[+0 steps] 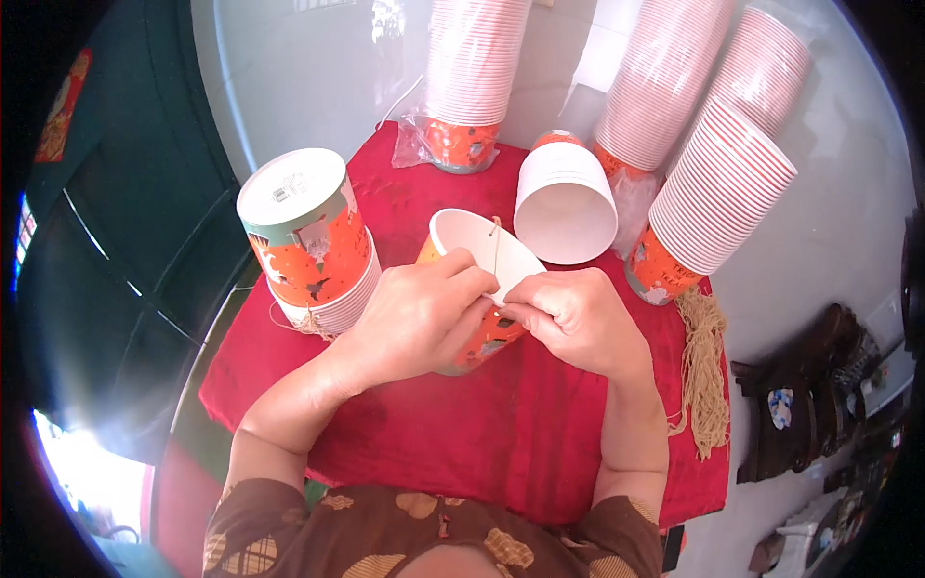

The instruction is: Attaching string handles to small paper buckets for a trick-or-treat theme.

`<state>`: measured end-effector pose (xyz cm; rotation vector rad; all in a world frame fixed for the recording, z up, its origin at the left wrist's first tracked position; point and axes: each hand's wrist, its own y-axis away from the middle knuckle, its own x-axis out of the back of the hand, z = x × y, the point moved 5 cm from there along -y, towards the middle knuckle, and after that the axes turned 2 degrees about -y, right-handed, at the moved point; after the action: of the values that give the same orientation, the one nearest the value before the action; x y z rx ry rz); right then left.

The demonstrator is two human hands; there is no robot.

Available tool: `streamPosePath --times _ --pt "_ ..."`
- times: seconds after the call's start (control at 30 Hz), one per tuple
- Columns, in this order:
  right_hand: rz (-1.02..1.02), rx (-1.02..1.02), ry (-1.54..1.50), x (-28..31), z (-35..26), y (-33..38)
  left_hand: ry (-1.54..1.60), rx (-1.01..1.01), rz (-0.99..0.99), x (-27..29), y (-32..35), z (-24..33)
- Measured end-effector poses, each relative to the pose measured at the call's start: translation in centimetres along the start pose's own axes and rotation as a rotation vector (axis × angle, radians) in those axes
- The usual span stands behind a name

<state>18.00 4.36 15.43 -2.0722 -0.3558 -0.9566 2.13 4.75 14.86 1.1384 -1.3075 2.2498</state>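
Both hands, left hand [419, 313] and right hand [568, 318], on paper cup [477, 260] (string [496, 246] across rim)

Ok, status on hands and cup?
Left hand and right hand both gripping orange paper cup, pinching string at rim. Cup stacks beside, nothing blocking.

pale grey floor [848, 202] | dark green door [125, 193] at left | dark wooden stand [800, 395] at right | bright daylight
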Motion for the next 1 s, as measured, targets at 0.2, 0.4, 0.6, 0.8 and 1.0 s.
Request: streamPosePath --times 0.2,0.4,0.6,0.8,1.0 --pt "0.214 -0.113 0.109 3.8 0.7 0.9 -0.004 0.035 0.144 0.2 -0.1 -0.9" --pt "0.180 -0.146 0.107 5.1 0.7 1.6 -0.035 0.053 0.175 -0.4 0.0 -1.2" --pt "-0.147 -0.200 0.110 3.3 1.1 1.4 -0.269 0.013 0.045 -0.1 -0.2 -0.3" --pt "-0.313 -0.092 -0.178 2.3 0.0 1.3 -0.057 -0.038 -0.055 -1.1 0.0 -0.8" --pt "-0.324 -0.029 -0.132 1.5 0.3 2.0 0.254 0.191 -0.231 -2.6 0.2 -1.4"
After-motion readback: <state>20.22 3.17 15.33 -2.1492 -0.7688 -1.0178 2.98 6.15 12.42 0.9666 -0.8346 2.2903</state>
